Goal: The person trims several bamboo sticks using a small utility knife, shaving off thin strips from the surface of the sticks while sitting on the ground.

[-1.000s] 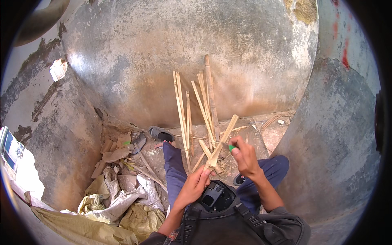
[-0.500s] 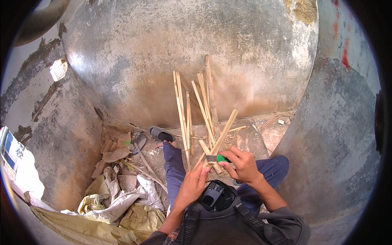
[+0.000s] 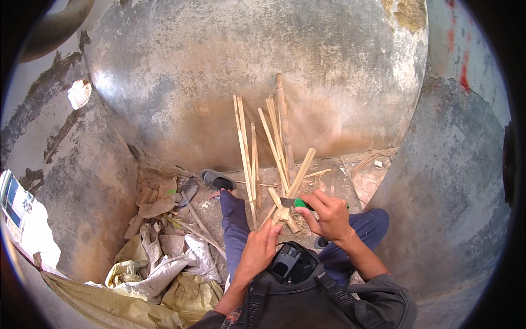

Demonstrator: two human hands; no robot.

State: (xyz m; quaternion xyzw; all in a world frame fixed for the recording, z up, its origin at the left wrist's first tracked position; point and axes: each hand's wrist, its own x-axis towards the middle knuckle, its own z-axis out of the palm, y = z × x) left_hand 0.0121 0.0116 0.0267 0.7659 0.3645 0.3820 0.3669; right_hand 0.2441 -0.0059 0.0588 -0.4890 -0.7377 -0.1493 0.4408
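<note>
My left hand is closed round the near end of a pale split bamboo strip, which slants up and away to the right. My right hand grips the green handle of a knife. Its dark, short blade points left and lies across the strip, just beyond my left fingers. Below the blade, a short piece of bamboo lies on the floor between my legs. The exact contact of the blade's edge with the strip is too small to make out.
Several bamboo strips and a darker round pole lean against the worn wall ahead. Crumpled sacks and scraps lie at the left, beside a grey shoe. A coil of thin strips rests at far right.
The knife has shifted slightly forward and right, and more of its green handle shows. The strip's far end has swung a little to the left. My left hand stays nearly in place.
</note>
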